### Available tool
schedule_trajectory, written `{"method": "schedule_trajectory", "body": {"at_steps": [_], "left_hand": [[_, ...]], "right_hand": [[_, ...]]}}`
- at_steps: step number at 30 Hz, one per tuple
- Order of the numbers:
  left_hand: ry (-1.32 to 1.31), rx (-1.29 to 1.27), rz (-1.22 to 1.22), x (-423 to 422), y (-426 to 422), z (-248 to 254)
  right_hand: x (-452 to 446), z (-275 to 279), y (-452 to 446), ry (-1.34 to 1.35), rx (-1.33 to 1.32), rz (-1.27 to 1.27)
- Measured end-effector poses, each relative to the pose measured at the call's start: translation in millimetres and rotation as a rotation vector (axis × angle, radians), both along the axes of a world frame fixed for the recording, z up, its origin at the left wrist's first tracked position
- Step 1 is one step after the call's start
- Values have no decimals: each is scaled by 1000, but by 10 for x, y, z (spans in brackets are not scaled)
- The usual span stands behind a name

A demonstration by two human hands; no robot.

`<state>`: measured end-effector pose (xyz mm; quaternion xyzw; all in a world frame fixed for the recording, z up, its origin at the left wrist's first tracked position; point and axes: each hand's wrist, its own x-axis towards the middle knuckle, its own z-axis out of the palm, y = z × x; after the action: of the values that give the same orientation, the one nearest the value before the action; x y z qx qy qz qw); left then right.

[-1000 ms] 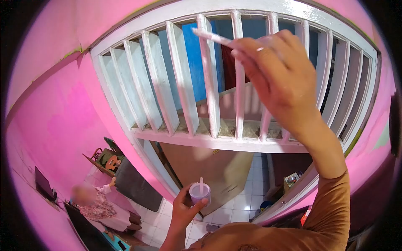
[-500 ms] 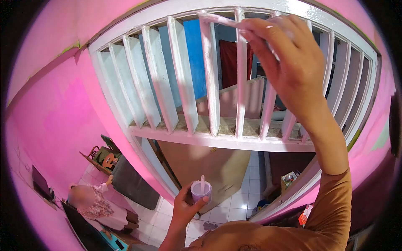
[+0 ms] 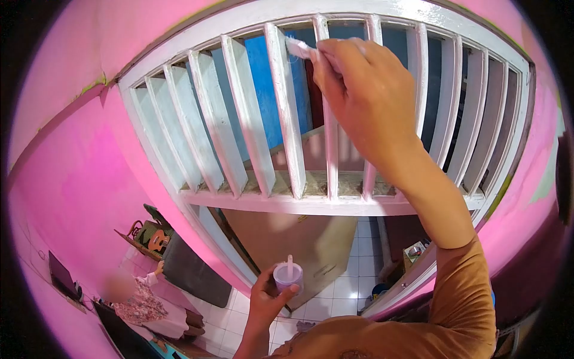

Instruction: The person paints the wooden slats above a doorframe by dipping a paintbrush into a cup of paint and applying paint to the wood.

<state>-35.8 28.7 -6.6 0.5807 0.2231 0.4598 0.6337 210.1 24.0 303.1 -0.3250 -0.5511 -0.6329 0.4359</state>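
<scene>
My right hand (image 3: 376, 90) is raised high, its fingers closed around a paintbrush (image 3: 299, 49) with white-coated bristles. The brush tip meets the right side of a white slat (image 3: 284, 113), near the slat's upper end. Lower down, my left hand (image 3: 263, 302) grips a pale plastic cup (image 3: 289, 281) from the side. A flat stick (image 3: 290, 263) stands up out of the cup. What the cup contains is hard to make out. The brush handle is mostly hidden inside my right hand.
Several upright slats fill the white vent frame (image 3: 251, 205) above a doorway with a brown door (image 3: 299, 245). Pink wall (image 3: 66, 161) surrounds it. Below left, a person (image 3: 140, 305) stands beside a dark padded piece of furniture (image 3: 194, 263). White tiles (image 3: 335, 287) cover the floor.
My right hand has moved left and slightly down. The brush has gone from the slat's top end to its right side. My left hand still holds the cup. The view has shifted slightly.
</scene>
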Motion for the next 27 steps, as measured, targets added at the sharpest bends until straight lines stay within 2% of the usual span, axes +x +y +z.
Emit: {"method": "schedule_trajectory", "body": {"at_steps": [8,13,17,22,27], "left_hand": [[27,-18,19,-59,-20,20],[23,-6,12,-74,19,-45],[26,-11,-15,-48,-1,-19],[-29,-51,-24,-69,4,-118],[10,-46,-29,-112,5,-67]], "right_hand": [[-17,-51,-59,-3,38,181],[39,59,48,-84,21,-19],[31,167,2,-94,95,-43],[-99,28,-204,-83,-34,-59],[-18,155,6,-264,-79,-248]]}}
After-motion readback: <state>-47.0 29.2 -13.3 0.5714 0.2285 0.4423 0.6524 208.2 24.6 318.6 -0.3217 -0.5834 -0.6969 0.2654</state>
